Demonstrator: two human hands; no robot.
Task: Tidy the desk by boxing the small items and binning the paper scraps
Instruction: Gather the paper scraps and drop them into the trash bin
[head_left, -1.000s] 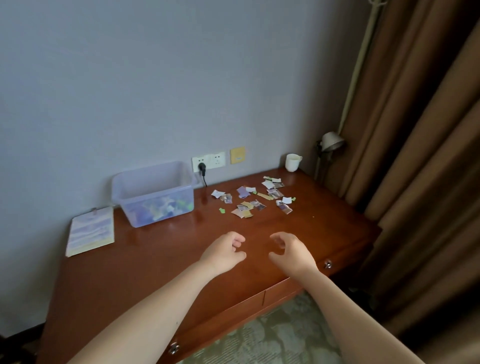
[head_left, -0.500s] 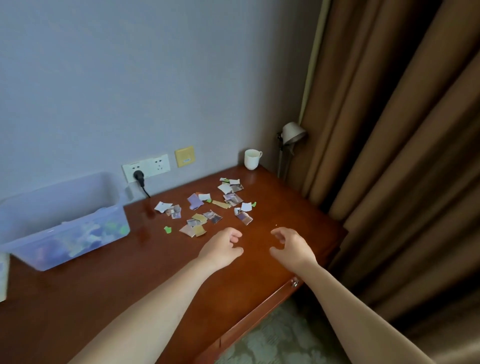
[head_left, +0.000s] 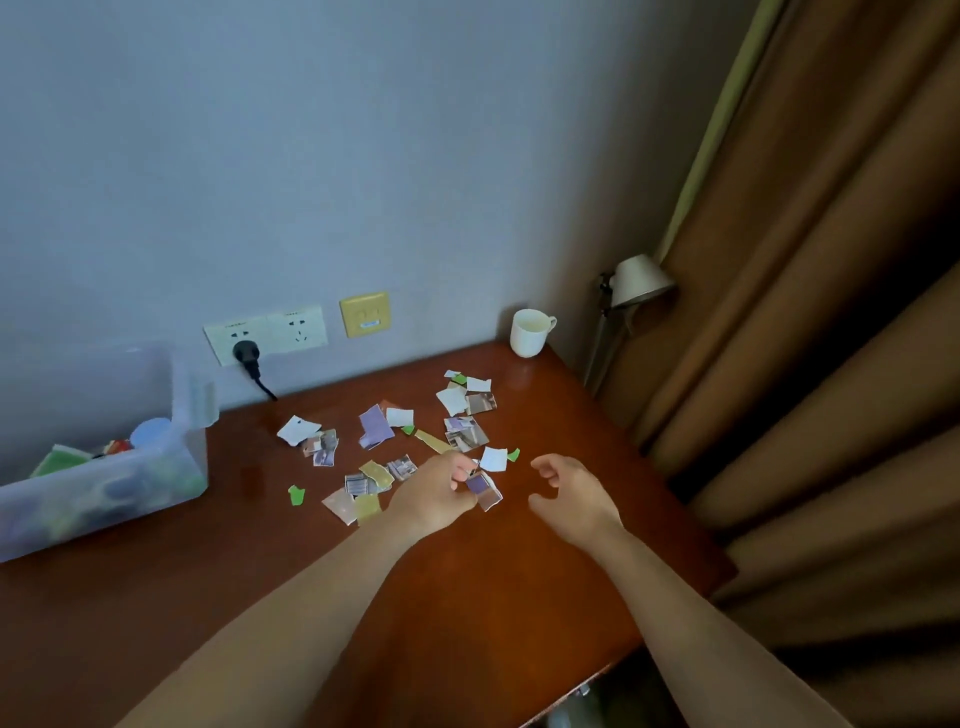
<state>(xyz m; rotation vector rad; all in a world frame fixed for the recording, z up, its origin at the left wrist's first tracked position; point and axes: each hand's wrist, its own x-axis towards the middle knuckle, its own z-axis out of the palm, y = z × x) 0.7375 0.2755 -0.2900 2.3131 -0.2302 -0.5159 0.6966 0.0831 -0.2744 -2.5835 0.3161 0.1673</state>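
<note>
Left hand (head_left: 434, 501) low over the desk (head_left: 467, 597), fingers curled, thumb and fingertips pinching the near-left edge of a purple scrap (head_left: 482, 488); whether the scrap is lifted clear of the wood cannot be told. Right hand (head_left: 571, 496) just to the right of that pinch, apart from it, fingers loosely curled around nothing, palm turned inward. A white scrap (head_left: 493, 459) lies just beyond the pinched piece, nearly touching it. The remaining paper scraps (head_left: 374, 426) are spread beyond and to the left of the grip, some overlapping; a small green scrap (head_left: 296, 494) sits alone furthest left of them. Well to the left of the grip, against the wall, stands a clear plastic box (head_left: 104, 499) with small coloured items inside, blurred through its side. Far beyond the grip, at the desk's back corner, an upright white cup (head_left: 529, 332). Lamp (head_left: 639, 278) and brown curtain (head_left: 831, 312) off to the right.
</note>
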